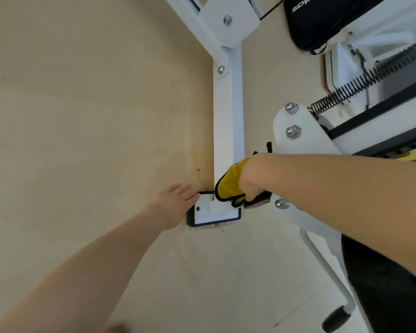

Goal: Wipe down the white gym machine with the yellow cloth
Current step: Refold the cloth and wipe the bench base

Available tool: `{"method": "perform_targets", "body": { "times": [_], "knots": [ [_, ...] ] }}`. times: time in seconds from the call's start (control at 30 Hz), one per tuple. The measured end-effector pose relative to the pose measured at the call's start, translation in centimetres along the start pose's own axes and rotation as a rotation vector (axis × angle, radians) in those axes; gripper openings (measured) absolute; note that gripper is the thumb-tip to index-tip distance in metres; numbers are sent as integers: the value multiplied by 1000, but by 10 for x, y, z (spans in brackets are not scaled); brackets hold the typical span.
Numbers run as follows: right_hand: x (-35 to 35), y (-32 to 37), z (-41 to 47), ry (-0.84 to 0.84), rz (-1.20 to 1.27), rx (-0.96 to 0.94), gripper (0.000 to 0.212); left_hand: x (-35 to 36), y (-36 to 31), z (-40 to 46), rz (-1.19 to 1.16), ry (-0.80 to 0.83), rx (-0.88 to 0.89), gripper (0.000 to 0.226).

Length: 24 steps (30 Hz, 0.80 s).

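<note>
The right hand [250, 181] is closed around the yellow cloth [228, 182], pressing it on the white post [227, 121] just above the foot plate [216, 213] (low on the machine). The left hand [175, 203], fingers together, rests flat beside it. Next, probably, the plate.

1. Left of the white post [227, 121], the beige floor [82, 104] lies open and bare.
2. The left hand [175, 203] rests flat beside the foot plate [214, 213], filling the gap at the post's left base.
3. The right hand [252, 181] with the cloth [228, 186] covers the post's lower right side.
4. Right of the post, a bolted bracket [296, 131], a spring [360, 82] and a black bag [322, 18] crowd the way.
</note>
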State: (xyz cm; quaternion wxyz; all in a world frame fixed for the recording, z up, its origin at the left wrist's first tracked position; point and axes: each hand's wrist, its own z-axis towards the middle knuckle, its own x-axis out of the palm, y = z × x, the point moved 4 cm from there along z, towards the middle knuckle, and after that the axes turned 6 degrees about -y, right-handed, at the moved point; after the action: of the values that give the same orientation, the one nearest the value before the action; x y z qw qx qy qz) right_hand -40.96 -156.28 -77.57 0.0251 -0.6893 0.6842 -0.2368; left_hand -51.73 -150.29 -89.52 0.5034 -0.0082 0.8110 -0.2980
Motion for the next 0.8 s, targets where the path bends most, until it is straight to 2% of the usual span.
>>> {"method": "perform_targets", "body": {
  "times": [0.07,0.1,0.2,0.23,0.37,0.47,0.5,0.53,0.57,0.6,0.63,0.7,0.8],
  "knots": [
    [-12,8,7,-60,76,88,12,-16,16,-11,35,-72,-20,63],
    [-11,15,9,-105,99,145,11,-20,27,-20,55,-90,-41,63],
    [17,37,23,-222,125,318,55,-16,58,-46,138,-36,-98,60],
    [29,47,27,-286,149,366,60,-11,66,-54,152,-8,-114,59],
    [57,81,28,-491,224,497,59,1,84,-64,221,108,-150,78],
    [59,77,38,-664,231,544,53,6,90,-62,292,130,-166,85],
    [56,70,36,-723,219,592,55,6,90,-61,314,137,-167,86],
    [56,64,36,-780,272,651,67,6,90,-60,337,140,-165,87],
    [54,62,32,-791,358,697,80,5,91,-58,357,131,-165,87],
    [53,64,31,-782,450,730,81,4,91,-55,378,113,-159,88],
    [52,69,32,-741,537,733,74,4,91,-53,398,97,-147,88],
    [50,94,47,-740,550,674,58,4,91,-52,422,82,-116,88],
    [59,127,69,-690,564,539,57,7,93,-51,412,81,-105,86]
  ]
}}
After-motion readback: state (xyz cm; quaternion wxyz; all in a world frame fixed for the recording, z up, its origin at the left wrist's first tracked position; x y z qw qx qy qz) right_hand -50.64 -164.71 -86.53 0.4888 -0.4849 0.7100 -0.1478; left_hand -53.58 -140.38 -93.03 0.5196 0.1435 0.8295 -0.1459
